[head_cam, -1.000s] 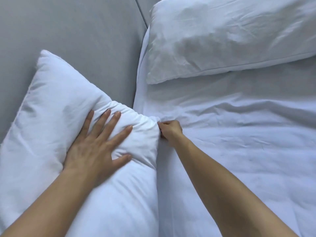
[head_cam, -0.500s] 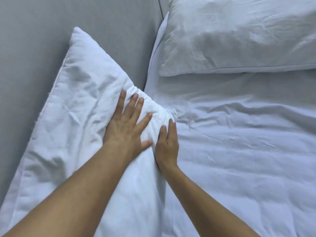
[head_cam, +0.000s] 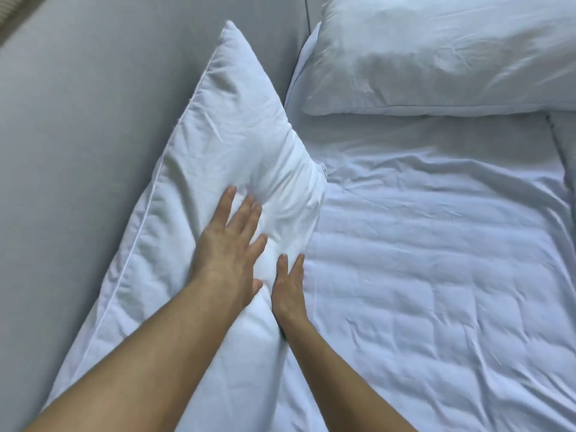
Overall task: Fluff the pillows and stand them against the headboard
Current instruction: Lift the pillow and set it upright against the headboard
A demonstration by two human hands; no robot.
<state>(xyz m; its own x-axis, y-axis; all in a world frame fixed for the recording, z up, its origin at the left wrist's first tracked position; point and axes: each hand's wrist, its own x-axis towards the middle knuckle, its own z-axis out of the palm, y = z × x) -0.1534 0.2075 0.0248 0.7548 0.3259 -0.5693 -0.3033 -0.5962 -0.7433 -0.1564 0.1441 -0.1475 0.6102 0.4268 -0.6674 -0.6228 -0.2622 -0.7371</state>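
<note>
Since earlier frame: right hand [head_cam: 288,288] unpinches pillow [head_cam: 218,157] corner, now flat at lower edge. Left hand [head_cam: 229,244] fingers spread, pressing its face. Pillow leans on headboard [head_cam: 93,104]; risk: base slides forward on bed [head_cam: 436,244], pillow slumps.

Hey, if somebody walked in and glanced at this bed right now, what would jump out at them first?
First, the two bare hands in the middle: the left hand spread flat on a white pillow, the right hand flat along its lower edge. That pillow leans against the grey headboard on the left. A second pillow lies at the top right, with a wrinkled white sheet filling the rest.
</note>
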